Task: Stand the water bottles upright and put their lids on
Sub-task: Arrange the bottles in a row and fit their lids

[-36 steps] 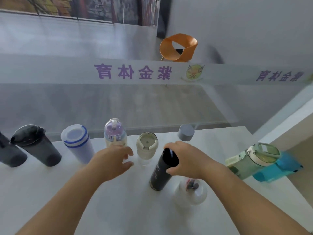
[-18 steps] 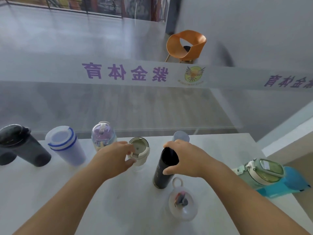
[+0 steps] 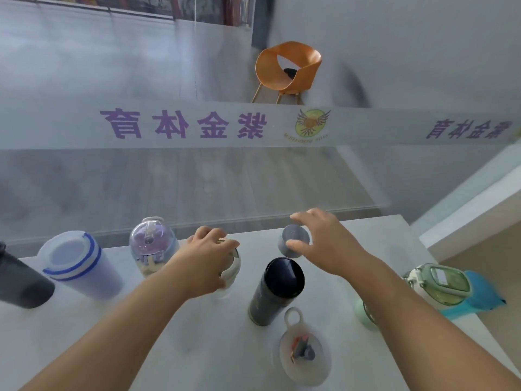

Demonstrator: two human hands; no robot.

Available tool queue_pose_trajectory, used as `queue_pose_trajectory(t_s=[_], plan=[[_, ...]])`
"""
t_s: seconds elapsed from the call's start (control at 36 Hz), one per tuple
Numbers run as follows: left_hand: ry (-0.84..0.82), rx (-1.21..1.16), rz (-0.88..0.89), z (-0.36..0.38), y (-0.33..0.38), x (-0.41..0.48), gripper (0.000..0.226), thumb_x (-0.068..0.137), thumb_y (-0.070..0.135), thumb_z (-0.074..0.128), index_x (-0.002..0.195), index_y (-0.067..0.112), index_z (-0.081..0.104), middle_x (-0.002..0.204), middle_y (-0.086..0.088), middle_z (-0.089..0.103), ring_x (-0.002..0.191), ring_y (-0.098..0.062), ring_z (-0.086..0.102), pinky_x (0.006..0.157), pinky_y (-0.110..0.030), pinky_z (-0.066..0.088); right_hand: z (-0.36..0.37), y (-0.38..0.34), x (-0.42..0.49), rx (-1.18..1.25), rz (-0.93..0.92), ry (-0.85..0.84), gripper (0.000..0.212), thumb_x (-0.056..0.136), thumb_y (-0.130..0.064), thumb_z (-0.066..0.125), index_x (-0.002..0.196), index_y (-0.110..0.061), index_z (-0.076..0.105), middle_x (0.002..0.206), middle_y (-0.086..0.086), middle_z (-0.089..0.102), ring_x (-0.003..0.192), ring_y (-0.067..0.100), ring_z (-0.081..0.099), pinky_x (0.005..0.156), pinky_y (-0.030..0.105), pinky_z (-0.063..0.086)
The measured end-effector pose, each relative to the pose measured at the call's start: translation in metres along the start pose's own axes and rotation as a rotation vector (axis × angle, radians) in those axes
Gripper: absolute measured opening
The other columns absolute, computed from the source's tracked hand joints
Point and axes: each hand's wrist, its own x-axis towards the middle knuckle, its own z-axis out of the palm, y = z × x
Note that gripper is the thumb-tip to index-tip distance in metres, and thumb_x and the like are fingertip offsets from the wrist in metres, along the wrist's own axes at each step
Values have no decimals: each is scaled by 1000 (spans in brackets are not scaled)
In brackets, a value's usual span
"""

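Observation:
A black bottle (image 3: 275, 292) stands upright and lidless in the middle of the white table (image 3: 197, 348). My right hand (image 3: 321, 241) hovers open just past it, fingers spread around a small grey lid (image 3: 293, 239) at the table's far edge. My left hand (image 3: 208, 258) grips the top of a cream-lidded bottle (image 3: 232, 268), which it mostly hides. A purple-domed bottle (image 3: 152, 244) and a blue-ringed white tumbler (image 3: 79, 263) stand upright to the left. A clear round lid with a loop (image 3: 303, 354) lies near me.
A dark grey bottle (image 3: 19, 280) stands at the far left edge. A green-lidded bottle (image 3: 434, 283) and a blue bottle (image 3: 479, 294) lie at the right edge. A glass wall with purple lettering runs behind the table; an orange chair (image 3: 287, 70) sits beyond it.
My right hand let go of the black bottle's mouth and moved forward to the grey lid. My left hand closed over the cream-lidded bottle's top.

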Motion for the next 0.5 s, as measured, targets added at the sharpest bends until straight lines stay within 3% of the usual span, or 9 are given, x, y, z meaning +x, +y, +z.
queue_pose_trajectory(t_s=[0.08, 0.19, 0.31, 0.5], plan=[[-62, -55, -36, 2, 2, 4, 74, 78, 31, 68, 141, 31, 29, 144, 0, 32, 133, -25, 29, 102, -34, 39, 7, 6, 10, -20, 32, -156, 65, 85, -48, 61, 142, -32, 35, 140, -1, 38, 129, 22, 36, 102, 38, 40], [-74, -94, -82, 5, 5, 9, 71, 77, 28, 69, 139, 29, 34, 139, 0, 36, 126, -25, 39, 94, -34, 46, 17, 12, 19, -12, -5, -228, 67, 85, -44, 63, 144, -32, 32, 137, 2, 41, 122, 24, 45, 98, 35, 43], [-66, -135, -126, 7, 7, 13, 66, 77, 28, 68, 136, 27, 39, 135, -1, 40, 121, -26, 41, 93, -32, 46, 19, 15, 24, 3, -39, -215, 58, 87, -32, 62, 139, -25, 39, 126, 6, 49, 110, 25, 52, 89, 32, 45], [-25, -149, -201, 8, 12, 20, 61, 82, 30, 64, 137, 29, 37, 135, 0, 40, 121, -25, 39, 94, -31, 42, -2, 35, 32, -34, -25, -163, 49, 86, -29, 61, 131, -21, 45, 116, 8, 49, 98, 29, 56, 84, 37, 49]])
